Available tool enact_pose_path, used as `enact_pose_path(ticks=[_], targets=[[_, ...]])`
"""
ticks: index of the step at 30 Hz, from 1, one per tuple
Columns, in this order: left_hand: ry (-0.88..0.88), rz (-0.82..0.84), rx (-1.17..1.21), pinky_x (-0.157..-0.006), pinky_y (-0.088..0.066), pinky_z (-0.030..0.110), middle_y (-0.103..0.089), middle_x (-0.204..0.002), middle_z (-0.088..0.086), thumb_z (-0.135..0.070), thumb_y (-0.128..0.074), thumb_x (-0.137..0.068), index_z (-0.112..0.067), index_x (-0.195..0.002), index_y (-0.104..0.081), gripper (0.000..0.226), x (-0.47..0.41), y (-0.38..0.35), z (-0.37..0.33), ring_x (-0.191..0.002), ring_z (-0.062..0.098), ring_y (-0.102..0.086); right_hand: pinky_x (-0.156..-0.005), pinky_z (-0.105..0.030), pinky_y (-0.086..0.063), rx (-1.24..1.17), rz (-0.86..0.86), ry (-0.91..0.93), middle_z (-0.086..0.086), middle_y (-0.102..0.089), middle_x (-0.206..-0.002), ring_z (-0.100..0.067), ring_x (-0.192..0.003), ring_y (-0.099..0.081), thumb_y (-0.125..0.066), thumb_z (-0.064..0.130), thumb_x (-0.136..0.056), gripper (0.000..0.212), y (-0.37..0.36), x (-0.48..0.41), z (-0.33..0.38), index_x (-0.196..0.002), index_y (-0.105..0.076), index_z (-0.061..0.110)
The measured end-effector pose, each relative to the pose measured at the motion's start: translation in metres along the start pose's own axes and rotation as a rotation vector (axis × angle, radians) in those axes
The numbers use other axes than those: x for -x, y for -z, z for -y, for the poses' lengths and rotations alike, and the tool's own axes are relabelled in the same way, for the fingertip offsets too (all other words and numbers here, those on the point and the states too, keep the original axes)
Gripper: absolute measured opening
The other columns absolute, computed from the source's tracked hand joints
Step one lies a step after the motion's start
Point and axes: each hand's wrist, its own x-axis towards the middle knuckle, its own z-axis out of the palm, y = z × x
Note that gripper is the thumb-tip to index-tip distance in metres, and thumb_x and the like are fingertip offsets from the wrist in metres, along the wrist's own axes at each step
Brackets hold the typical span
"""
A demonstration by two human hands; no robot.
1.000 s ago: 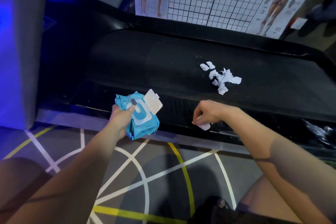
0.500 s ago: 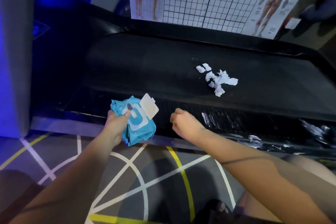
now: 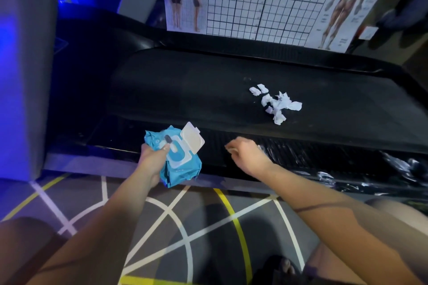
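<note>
Left grip (image 3: pixel 154 159) clasps the wipes pack (image 3: pixel 183 169) at the treadmill edge (image 3: pixel 301 152); right grip (image 3: pixel 245 154) curls nearby, contents impossible to tell.

The left hand (image 3: pixel 152 158) gripped a blue wipes pack (image 3: pixel 183 166), its white lid (image 3: pixel 192 137) flipped open, over the black treadmill's (image 3: pixel 185 90) near edge. The right hand (image 3: pixel 246 154) hung beside it, fingers curled and blurred. Torn white scraps (image 3: pixel 276 104) lay on the belt, well apart.

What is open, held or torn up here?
wipes pack: crumpled, held off the floor.
lid: flipped open.
left hand: grips the wipes pack.
right hand: fingers curled; what it holds is unclear.
paper scraps: torn, loose on the treadmill belt.
</note>
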Motion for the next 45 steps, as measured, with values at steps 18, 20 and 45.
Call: enact_pose_path(ticks=[18, 20, 45], targets=[[0.005, -0.023, 0.019, -0.093, -0.06, 0.063, -0.064, -0.136, 0.014, -0.02, -0.066, -0.105, -0.024, -0.146, -0.041, 0.048, 0.006, -0.002, -0.003, -0.119, 0.037, -0.069, -0.074, -0.031, -0.051, 0.31, 0.163, -0.4, -0.017, -0.07, -0.098, -0.032, -0.092, -0.069, -0.073, 0.023, -0.089, 0.019, 0.062, 0.027, -0.023, -0.079, -0.067, 0.008], [0.01, -0.026, 0.049, -0.093, -0.06, 0.062, -0.065, -0.136, 0.015, -0.018, -0.068, -0.104, -0.021, -0.144, -0.044, 0.047, 0.008, -0.002, -0.004, -0.118, 0.038, -0.069, -0.067, -0.024, -0.047, 0.162, 0.089, -0.393, -0.013, -0.073, -0.086, -0.026, -0.082, -0.068, -0.071, 0.021, -0.086, 0.017, 0.07, 0.02, -0.039, -0.075, -0.075, 0.009], [-0.15, -0.127, 0.113, -0.059, -0.065, 0.037, -0.076, -0.112, 0.013, -0.01, -0.067, -0.103, -0.008, -0.13, -0.062, 0.027, 0.069, 0.051, -0.04, -0.093, 0.031, -0.078, -0.095, -0.017, -0.047, -0.215, -0.032, 0.002, 0.002, -0.075, -0.112, -0.015, -0.107, -0.068, -0.06, 0.004, -0.094, 0.029, -0.002, -0.076, -0.041, -0.11, -0.078, 0.019]])
